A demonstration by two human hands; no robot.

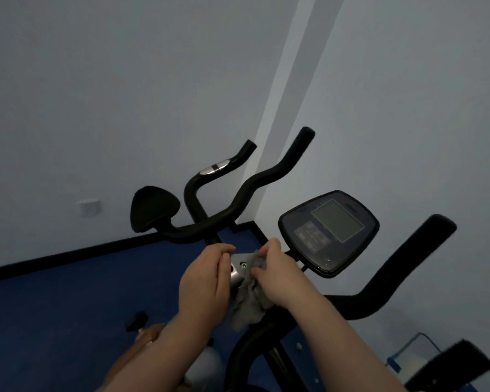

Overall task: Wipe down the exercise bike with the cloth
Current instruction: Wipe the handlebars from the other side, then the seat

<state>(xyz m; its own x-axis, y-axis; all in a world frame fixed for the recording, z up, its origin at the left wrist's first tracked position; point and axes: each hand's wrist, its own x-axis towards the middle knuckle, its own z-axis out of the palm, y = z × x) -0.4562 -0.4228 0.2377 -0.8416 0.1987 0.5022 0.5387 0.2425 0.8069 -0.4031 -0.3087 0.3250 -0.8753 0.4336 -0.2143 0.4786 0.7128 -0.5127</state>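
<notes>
The black exercise bike's handlebar (pixel 255 182) curves across the middle of the head view, with its dark console (pixel 327 232) to the right. Between them sits a silver clamp plate (pixel 239 268) at the top of the stem. My right hand (pixel 277 274) grips a crumpled grey cloth (pixel 251 302) and presses it against the plate's right side. My left hand (pixel 207 274) rests on the plate's left side, fingers fairly straight and holding nothing.
An elbow pad (pixel 153 209) stands at the handlebar's left end. A second black grip (pixel 405 267) rises on the right. Pale walls meet in a corner behind, with a wall socket (pixel 89 207) on the left. Blue floor (pixel 54 306) lies below; a container (pixel 413 355) sits at lower right.
</notes>
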